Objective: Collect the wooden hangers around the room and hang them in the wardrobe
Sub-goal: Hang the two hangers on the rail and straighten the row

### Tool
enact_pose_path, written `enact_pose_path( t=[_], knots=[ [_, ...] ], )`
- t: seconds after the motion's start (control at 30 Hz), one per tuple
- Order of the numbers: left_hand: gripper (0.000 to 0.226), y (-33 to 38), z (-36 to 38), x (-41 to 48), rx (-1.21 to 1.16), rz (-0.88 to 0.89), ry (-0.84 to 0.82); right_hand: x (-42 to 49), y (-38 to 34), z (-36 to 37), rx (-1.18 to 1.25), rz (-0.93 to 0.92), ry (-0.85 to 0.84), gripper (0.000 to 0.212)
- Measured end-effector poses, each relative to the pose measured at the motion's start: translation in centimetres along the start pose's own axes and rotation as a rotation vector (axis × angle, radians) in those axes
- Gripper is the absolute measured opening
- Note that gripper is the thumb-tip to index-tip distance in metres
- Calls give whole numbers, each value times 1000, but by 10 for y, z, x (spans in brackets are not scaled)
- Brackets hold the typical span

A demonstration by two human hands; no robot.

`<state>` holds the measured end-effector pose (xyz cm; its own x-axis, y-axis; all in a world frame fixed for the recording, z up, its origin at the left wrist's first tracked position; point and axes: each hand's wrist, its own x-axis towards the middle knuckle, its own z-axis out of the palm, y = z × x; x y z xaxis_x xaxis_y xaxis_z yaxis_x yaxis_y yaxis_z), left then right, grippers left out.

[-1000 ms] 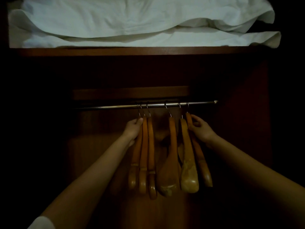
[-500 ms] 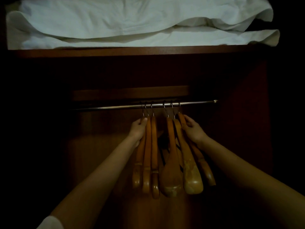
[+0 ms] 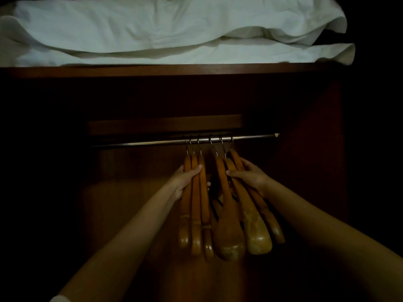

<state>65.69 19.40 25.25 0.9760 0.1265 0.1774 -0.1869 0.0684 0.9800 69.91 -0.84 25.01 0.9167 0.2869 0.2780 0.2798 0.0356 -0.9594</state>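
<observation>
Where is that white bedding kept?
In the head view, the white bedding lies across the top, on the wardrobe shelf above the metal rail with the wooden hangers.

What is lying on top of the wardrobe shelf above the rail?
Rumpled white bedding covers the shelf across its visible width, overhanging slightly at the right. Anything behind or beneath it is hidden.

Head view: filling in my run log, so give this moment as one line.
left hand: grips left three hangers | right hand: grips right hangers | rail: six hooks on | shelf: white bedding
</observation>
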Motion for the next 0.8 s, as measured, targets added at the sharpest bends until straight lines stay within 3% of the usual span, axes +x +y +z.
enact_pose_path(
  t=[0.8],
  knots=[
    [62, -10, 60, 22, -19, -14, -43, 6, 1, -56, -203, 14, 142, 87]
  ],
)
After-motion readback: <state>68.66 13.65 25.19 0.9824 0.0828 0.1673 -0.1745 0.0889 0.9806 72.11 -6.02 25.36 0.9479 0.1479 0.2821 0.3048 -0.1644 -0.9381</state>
